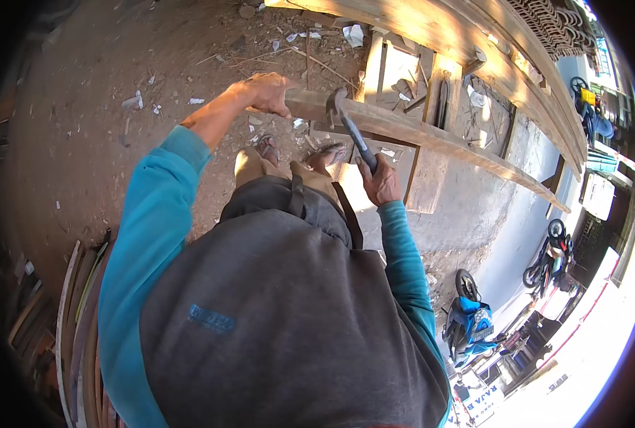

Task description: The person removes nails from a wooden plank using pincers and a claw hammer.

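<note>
While the right hand (380, 182), at two o'clock, is wrapped round the handle of one hammer (360, 143), the left hand (269, 93), at eleven, grips the end of one wooden beam (431, 135), which slants away to three o'clock. The hammer's head hides part of the wood near twelve, contact unclear, and two sandalled feet (266, 150) stand between eleven and twelve. Farther out, long planks (417, 25) lie at one o'clock, at least two motorcycles (467, 317) stand between three and four, and stacked curved strips (85, 321), uncounted, fill eight.
</note>
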### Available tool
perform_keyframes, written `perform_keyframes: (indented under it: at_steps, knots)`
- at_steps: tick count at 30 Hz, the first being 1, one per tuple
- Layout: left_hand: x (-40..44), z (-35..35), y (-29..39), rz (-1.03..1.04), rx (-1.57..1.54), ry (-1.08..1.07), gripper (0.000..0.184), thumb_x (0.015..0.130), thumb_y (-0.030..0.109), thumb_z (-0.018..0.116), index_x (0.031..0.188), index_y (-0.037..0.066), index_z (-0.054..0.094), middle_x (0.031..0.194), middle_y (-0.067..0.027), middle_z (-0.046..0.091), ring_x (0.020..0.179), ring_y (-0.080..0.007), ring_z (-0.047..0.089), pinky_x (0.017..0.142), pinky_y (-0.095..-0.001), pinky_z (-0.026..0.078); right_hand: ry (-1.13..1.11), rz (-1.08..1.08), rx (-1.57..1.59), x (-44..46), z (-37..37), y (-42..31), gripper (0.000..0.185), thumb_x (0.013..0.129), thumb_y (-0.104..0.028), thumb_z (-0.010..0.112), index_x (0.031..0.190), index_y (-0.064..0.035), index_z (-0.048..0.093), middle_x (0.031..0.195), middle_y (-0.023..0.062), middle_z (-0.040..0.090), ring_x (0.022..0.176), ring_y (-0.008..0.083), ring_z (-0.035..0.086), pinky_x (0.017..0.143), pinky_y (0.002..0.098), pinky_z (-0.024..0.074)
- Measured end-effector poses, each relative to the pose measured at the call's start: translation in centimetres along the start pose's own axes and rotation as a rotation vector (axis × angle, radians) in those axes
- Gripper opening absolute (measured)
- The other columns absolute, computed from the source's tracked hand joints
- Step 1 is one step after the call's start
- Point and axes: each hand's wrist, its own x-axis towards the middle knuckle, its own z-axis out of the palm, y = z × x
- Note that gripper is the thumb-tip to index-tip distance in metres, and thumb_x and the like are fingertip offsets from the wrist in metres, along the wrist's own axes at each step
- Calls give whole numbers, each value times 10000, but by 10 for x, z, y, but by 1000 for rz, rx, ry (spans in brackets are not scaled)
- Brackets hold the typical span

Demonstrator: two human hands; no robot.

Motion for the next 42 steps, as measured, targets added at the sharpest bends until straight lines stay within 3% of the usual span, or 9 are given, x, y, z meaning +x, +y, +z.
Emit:
perform_keyframes:
  at_steps: [4,8,9,15,19,25,36,38,42]
  knots:
    - [-3,-1,1,-55,22,5,908,672,455,844,1439,68,546,1146,-243,711,1081,-406,681,925,-474,543,-16,40,220,4,3,-11,587,963,-582,606,948,5,616,739,255,655,703,458,642,667,490,507]
    - [-3,4,-1,-44,11,31,909,676,463,841,1440,69,545,1143,-245,711,1088,-403,680,927,-476,543,-73,226,787,-15,-12,-28,490,977,-465,676,997,21,611,669,86,586,647,161,602,540,329,465]
    - [-3,3,-1,-44,14,31,908,681,466,839,1447,80,540,1141,-238,714,1088,-401,681,925,-475,544,-25,169,982,-20,-16,-32,492,983,-409,690,1221,14,606,754,36,612,701,92,598,518,241,448]
    - [-14,21,10,-96,137,103,839,763,424,799,1494,149,492,1125,-219,721,1070,-394,689,912,-480,546,37,77,1270,-33,-79,-72,583,986,-196,649,1497,6,456,967,107,664,793,141,666,602,247,515]
    - [-30,39,17,-104,53,114,747,827,345,774,1494,182,480,1095,-235,712,1054,-392,689,886,-488,542,-25,-110,1422,-38,-97,-50,592,1015,-423,489,1330,77,527,1189,239,658,1046,339,710,731,369,581]
    - [-20,56,6,-71,-4,222,699,842,293,776,1470,171,493,1122,-232,704,1062,-398,680,895,-492,539,33,-128,1298,-40,-117,-64,578,1003,-370,539,1385,60,481,1255,288,631,1188,383,657,857,422,594]
    - [-24,41,23,-200,77,119,690,808,388,780,1403,132,542,1137,-196,718,1131,-391,660,990,-476,492,532,-290,423,-5,-154,-65,284,932,-193,716,1158,-24,684,1125,95,588,1042,232,595,968,388,469]
    - [-20,48,20,-188,18,140,729,782,412,802,1401,121,550,1159,-195,707,1133,-392,656,1037,-501,452,566,-312,1234,17,-137,-82,220,905,-78,654,1092,36,633,960,107,598,959,260,595,1001,406,442]
    - [-13,61,39,42,167,484,807,739,481,827,1396,94,562,1233,-190,674,1163,-398,633,1088,-534,398,526,-400,1397,41,-141,-88,137,942,-85,636,1004,15,567,853,104,584,730,178,543,718,340,464]
